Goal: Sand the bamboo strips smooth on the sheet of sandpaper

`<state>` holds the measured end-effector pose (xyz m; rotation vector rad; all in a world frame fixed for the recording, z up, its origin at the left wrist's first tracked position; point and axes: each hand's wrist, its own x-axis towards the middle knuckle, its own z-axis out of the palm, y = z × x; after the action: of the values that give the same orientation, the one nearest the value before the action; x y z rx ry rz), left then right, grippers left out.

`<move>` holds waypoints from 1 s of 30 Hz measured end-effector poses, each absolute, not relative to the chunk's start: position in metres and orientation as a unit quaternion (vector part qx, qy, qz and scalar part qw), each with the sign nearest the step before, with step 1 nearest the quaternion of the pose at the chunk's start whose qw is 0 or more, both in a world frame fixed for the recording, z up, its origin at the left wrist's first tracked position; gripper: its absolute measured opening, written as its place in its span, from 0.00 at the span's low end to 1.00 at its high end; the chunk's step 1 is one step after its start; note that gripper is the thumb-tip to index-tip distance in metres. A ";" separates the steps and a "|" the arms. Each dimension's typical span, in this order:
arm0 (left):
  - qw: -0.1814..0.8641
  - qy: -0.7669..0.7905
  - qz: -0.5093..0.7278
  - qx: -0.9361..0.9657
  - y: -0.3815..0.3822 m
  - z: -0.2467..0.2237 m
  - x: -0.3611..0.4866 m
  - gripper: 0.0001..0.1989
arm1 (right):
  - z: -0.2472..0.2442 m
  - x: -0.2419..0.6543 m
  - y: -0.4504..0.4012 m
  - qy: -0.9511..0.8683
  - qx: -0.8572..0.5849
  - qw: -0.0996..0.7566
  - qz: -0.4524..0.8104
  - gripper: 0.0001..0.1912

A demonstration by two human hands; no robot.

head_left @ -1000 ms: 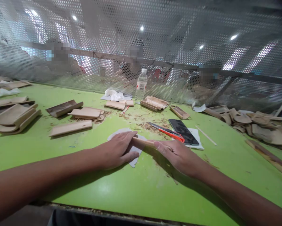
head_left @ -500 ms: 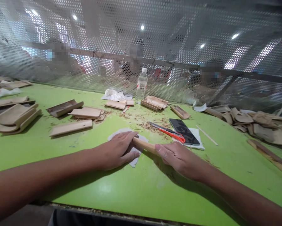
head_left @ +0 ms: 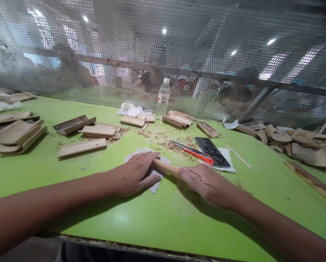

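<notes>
My right hand [head_left: 203, 185] is closed round a pale wooden stick [head_left: 166, 168], thumb along its top. The stick points toward my left hand, and a small dark patch shows at its far end. My left hand [head_left: 138, 173] lies flat on a torn sheet of white paper [head_left: 156, 186], fingers stretched out and thumb spread. The stick's far end reaches the gap between my left thumb and forefinger. My left palm hides whatever may be under it.
An orange utility knife [head_left: 198, 154] lies against a black phone [head_left: 212, 151]. Wood shavings [head_left: 176, 147] are scattered nearby. A water bottle [head_left: 163, 100] stands before a perforated metal screen [head_left: 195, 47]. Curved bamboo pieces [head_left: 82, 147] lie at left, with a heap of bamboo pieces [head_left: 304, 145] at right.
</notes>
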<state>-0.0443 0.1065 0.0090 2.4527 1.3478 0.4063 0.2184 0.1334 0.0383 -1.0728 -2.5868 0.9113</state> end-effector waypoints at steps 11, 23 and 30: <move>0.157 0.467 0.146 0.858 0.105 0.013 -0.042 0.30 | 0.038 0.221 0.134 -0.886 -0.346 0.065 0.300 0.28; 0.160 0.465 0.136 0.860 0.106 0.010 -0.043 0.32 | 0.041 0.221 0.131 -0.889 -0.349 0.026 0.296 0.26; 0.162 0.455 0.143 0.864 0.107 0.012 -0.044 0.28 | 0.043 0.219 0.131 -0.891 -0.352 0.010 0.287 0.25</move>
<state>-0.0438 0.1067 0.0118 2.4662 1.2981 0.4071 0.2190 0.1312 0.0433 -1.0982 -2.7806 0.8947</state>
